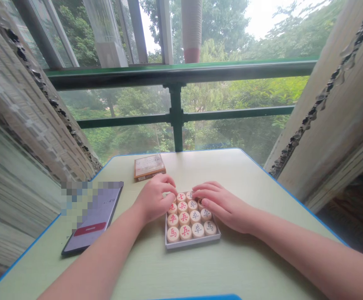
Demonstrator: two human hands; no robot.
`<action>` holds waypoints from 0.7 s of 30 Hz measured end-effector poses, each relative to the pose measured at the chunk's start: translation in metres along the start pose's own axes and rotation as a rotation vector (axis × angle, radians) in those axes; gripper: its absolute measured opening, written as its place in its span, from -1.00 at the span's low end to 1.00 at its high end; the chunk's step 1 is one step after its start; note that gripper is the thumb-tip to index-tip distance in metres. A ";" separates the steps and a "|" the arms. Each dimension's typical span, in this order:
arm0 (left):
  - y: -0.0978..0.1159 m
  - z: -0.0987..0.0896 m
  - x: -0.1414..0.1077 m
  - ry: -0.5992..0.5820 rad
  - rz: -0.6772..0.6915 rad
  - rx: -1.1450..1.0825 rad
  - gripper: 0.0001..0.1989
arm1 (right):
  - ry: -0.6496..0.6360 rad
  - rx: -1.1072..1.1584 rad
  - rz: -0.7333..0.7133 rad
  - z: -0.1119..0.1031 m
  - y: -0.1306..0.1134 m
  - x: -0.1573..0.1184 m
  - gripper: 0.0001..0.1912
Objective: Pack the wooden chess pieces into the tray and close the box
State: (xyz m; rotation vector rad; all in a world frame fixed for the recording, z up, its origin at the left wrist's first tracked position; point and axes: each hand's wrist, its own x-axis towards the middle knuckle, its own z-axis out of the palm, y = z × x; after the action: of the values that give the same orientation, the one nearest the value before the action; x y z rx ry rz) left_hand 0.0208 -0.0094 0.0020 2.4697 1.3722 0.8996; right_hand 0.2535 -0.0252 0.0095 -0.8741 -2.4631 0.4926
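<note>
A shallow white tray [193,243] sits on the table, packed with rows of round wooden Chinese chess pieces [184,218]. Characters on the left-hand pieces are red; those on the right are dark. My left hand [156,200] is at the tray's far left corner, fingers bent but apart, their tips against the pieces there. Across from it, my right hand [225,204] lies with fingers spread over the far right pieces. Both hands partly cover the back row, and I see no piece lifted in either of them.
A flat brown box [150,166] lies behind my left hand. Left of my forearm rests a phone or tablet [93,221], partly pixelated. The pale table [262,258] has a blue edge. Beyond it stand a green railing [176,75] and curtains [321,96].
</note>
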 end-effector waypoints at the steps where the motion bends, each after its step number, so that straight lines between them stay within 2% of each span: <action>1: 0.000 0.000 0.000 0.001 0.002 -0.001 -0.77 | 0.001 -0.002 0.002 0.000 0.000 0.000 -0.61; 21: 0.000 -0.002 0.000 -0.009 0.029 -0.027 -0.76 | -0.020 -0.018 -0.050 0.000 -0.002 0.003 -0.63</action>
State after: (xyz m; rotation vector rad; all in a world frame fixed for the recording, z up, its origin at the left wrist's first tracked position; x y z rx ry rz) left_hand 0.0198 -0.0094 0.0036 2.4773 1.3158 0.9059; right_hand 0.2505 -0.0245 0.0112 -0.8167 -2.5048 0.4646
